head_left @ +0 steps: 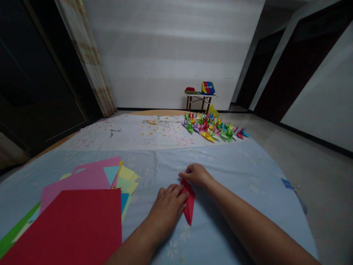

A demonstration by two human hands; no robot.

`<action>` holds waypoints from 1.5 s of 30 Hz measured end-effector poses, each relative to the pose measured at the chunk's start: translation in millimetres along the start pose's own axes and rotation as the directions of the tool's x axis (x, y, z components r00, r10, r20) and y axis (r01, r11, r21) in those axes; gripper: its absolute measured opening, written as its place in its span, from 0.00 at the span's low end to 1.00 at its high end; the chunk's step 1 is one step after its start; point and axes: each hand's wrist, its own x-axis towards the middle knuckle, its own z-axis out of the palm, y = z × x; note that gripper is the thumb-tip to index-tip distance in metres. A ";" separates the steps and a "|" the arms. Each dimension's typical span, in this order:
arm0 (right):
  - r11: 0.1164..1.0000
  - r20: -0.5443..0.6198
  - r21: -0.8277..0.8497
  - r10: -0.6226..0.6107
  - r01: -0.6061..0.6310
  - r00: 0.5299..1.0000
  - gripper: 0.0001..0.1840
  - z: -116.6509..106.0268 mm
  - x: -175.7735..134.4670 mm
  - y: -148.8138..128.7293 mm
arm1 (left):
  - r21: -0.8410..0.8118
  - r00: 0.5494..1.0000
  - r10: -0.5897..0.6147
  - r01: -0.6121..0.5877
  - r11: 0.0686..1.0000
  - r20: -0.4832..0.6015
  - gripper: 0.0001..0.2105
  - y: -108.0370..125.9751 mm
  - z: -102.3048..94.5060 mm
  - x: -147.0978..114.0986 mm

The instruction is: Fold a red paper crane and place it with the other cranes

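A narrow diamond of folded red origami paper point(189, 206) lies on the blue cloth in front of me, one point towards me. My left hand point(171, 204) rests palm down along its left side, with fingertips pressing on the paper. At the far tip, my right hand point(194, 175) has thumb and fingers pinched together on the red paper. Part of the upper left of the fold is covered by my left fingers. To the left, near my left forearm, a large red sheet point(82, 224) tops a fanned pile of coloured papers.
Many colourful folded paper cranes point(206, 127) crowd the table's far right edge. Pink sheets point(79, 182) and yellow sheets point(127, 175) spread on the left. Beyond the round table point(154, 158), a small stand point(202, 96) carries a multicoloured box point(207, 88). A blue tag point(287, 183) hangs at the right edge.
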 end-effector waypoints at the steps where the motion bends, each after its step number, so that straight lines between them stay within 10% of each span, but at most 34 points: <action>1: 1.000 0.012 -0.019 0.014 -0.014 1.000 0.20 -0.9 1.5 -2.1 | 0.001 1.000 -0.002 0.002 1.000 0.005 0.15 0.3 -0.5 0.0; 19: 0.989 0.041 -0.145 0.024 -0.018 0.999 0.12 -4.3 10.7 -11.2 | 0.104 0.998 0.021 -0.015 0.994 -0.055 0.16 -1.1 17.9 -1.3; 45: 0.972 0.025 0.176 -0.164 0.157 0.986 0.12 2.1 13.2 29.1 | -0.049 1.000 -0.012 0.010 0.999 -0.027 0.16 -1.6 5.5 -1.1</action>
